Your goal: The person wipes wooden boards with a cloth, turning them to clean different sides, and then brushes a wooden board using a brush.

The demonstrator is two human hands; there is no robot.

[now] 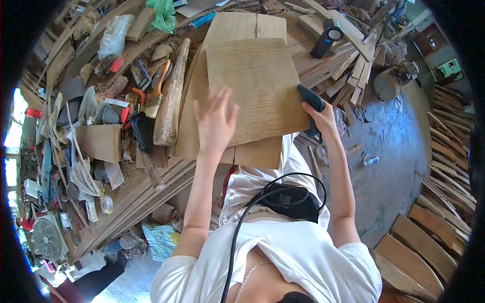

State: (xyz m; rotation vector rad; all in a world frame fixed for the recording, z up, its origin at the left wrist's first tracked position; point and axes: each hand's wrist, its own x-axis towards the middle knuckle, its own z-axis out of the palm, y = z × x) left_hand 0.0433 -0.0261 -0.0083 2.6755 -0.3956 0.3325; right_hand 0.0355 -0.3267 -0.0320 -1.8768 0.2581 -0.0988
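Note:
A flat wooden board [257,86] with visible grain lies in front of me, on top of other wide boards [237,25]. My left hand [217,118] is over the board's left side, fingers spread and slightly blurred, with nothing in it. Whether its fingers touch the surface I cannot tell. At the board's right edge, my right hand [322,117] is closed around a dark teal cloth [310,97]. The cloth hangs partly below the hand and lies against that edge.
Left of the boards lie a rough wooden log [172,96], a brush [154,101] and cluttered tools. A black cylindrical device [326,39] stands at the upper right near wood strips [358,76]. Planks [419,252] line the right. A fan [49,237] is at lower left.

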